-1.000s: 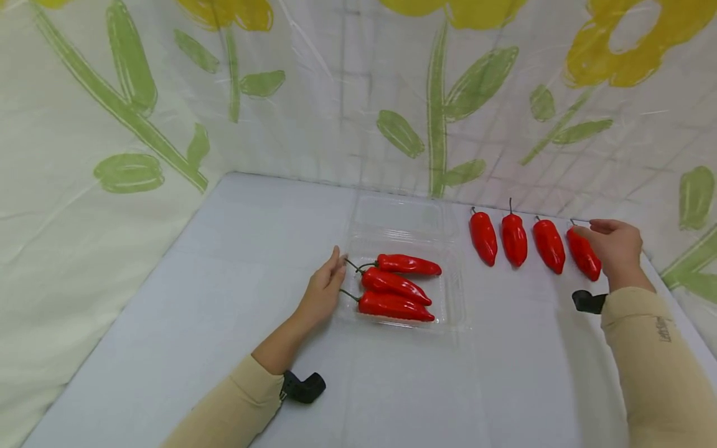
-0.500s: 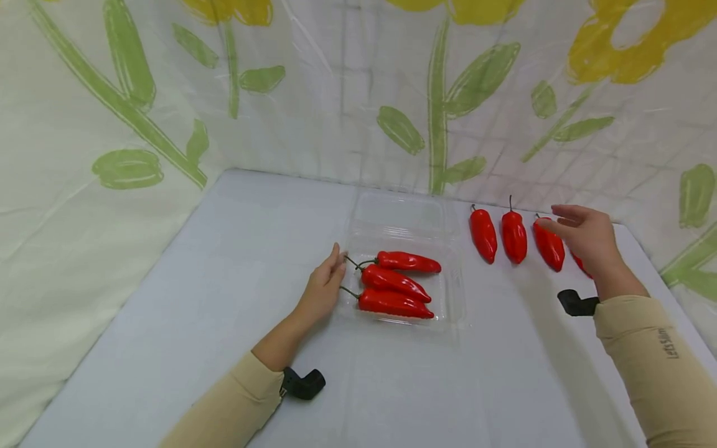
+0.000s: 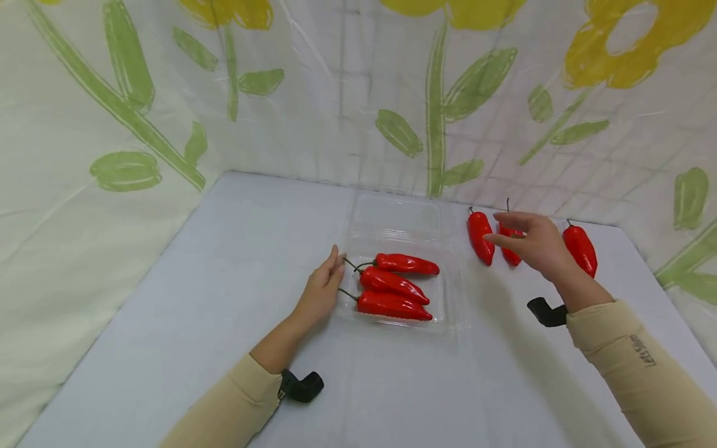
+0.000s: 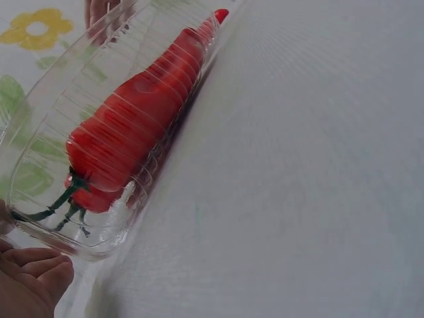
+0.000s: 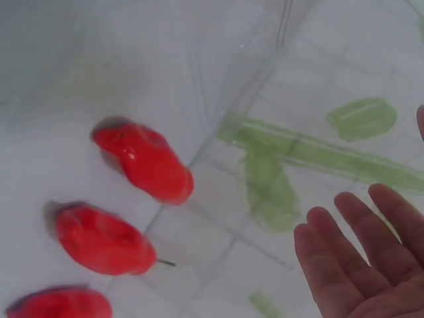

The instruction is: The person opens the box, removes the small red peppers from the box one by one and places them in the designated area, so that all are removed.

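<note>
Three glossy red peppers (image 3: 392, 306) with green stems lie side by side in a clear plastic container (image 3: 456, 305) on the table. My left hand (image 3: 322, 289) holds the container's left edge, thumb at the rim and fingers outside the wall, as the left wrist view (image 4: 33, 285) shows too. My right hand (image 3: 534, 242) hovers over the row of loose red peppers at the right, partly covering one pepper (image 3: 510, 246) and hiding another. Its fingers are extended and nothing is in them; in the right wrist view the hand (image 5: 371, 271) is apart from the peppers.
The container's clear lid (image 3: 400, 214) lies folded back toward the wall. Loose peppers at both ends of the row show fully, one at the left (image 3: 480, 238) and one at the far right (image 3: 581, 249). A flower-printed curtain (image 3: 313, 124) borders the white table (image 3: 224, 298).
My right hand has moved left along the row from the rightmost pepper, uncovering it. My left hand and the peppers have stayed in place.
</note>
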`<control>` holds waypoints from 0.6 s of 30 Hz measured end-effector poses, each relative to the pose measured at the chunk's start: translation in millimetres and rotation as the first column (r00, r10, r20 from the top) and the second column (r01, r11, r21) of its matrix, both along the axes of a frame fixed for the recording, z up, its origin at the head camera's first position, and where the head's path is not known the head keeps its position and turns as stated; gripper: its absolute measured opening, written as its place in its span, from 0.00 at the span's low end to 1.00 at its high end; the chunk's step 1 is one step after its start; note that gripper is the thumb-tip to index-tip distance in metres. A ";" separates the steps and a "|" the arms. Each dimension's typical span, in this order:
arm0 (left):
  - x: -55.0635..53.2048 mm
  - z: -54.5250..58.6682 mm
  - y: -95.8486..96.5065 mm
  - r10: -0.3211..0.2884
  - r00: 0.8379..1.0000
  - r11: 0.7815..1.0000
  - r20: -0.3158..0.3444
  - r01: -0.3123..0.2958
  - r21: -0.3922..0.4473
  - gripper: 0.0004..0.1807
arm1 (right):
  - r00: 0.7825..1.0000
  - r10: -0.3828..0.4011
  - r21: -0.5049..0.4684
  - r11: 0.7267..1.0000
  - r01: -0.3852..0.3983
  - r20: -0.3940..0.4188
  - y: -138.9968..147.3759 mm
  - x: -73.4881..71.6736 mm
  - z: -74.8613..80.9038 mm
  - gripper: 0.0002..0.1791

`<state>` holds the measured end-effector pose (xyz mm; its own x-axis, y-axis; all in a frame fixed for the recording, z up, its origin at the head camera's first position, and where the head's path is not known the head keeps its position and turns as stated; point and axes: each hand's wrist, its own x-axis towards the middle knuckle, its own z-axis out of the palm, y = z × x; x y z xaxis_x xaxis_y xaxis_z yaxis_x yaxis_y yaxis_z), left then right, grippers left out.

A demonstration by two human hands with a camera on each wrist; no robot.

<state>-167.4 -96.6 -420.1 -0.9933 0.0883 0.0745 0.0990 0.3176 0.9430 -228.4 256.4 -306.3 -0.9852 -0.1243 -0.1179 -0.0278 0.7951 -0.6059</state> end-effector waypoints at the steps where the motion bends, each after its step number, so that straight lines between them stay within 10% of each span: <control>1: 0.3 0.2 0.1 0.000 1.000 1.000 -0.001 0.000 0.001 0.30 | 1.000 0.013 0.001 1.000 -0.013 -0.002 -3.0 1.3 0.1 0.40; 18: 1.5 2.0 -0.3 -0.004 1.000 1.000 0.005 0.004 0.010 0.29 | 0.964 0.256 0.139 0.960 -0.244 -0.073 -61.6 7.5 1.6 0.31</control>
<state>-165.9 -96.9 -418.1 -0.9933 0.0914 0.0700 0.0951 0.3076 0.9467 -220.9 194.8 -304.7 -0.9319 -0.3574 -0.0619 -0.2846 0.8264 -0.4859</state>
